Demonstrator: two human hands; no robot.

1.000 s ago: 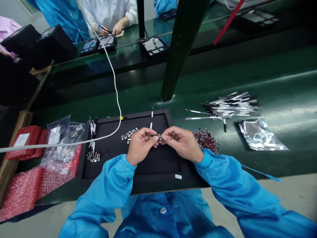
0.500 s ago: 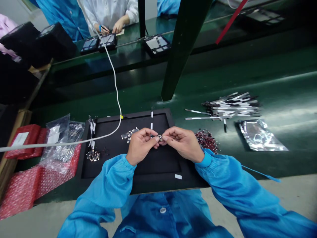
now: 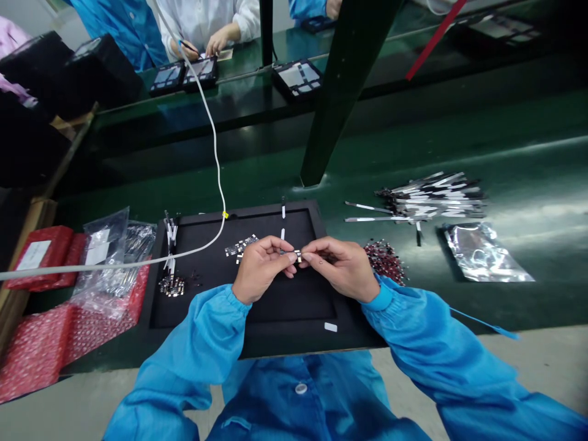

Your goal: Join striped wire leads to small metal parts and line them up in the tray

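Fingers (image 3: pixel 285 263) of the left hand (image 3: pixel 260 267) are pinched on a tiny part (image 3: pixel 298 256), and those of the right hand (image 3: pixel 346 268) are closed on its other side, so the part sits between the two sets of tips, above the black tray (image 3: pixel 257 331). A small dark speck shows against the right hand—too small to make out. In the tray, just left of the left hand, lie small boards (image 3: pixel 241 245); by the tray's left wall is a bunch of strips (image 3: pixel 170 233), with a heap of metal bits (image 3: pixel 172 286) at its near end. A white label (image 3: pixel 331 327) lies on the near rim. On the green desk (image 3: pixel 257 171), right of the tray, are a red and black pile (image 3: pixel 386 262) near the right wrist, a heap of long strips (image 3: pixel 434 196) farther back and a silver bag (image 3: pixel 484 251). To the left are clear bags (image 3: pixel 114 257), red packs (image 3: pixel 41 257) and bubble wrap (image 3: pixel 34 349). A white cable (image 3: pixel 215 153) with a yellow tag (image 3: pixel 225 215) loops across the tray's left half. Beyond the post (image 3: pixel 331 98), a co-worker in white (image 3: pixel 206 21) holds a pen (image 3: pixel 189 46) beside black cases (image 3: pixel 201 72).
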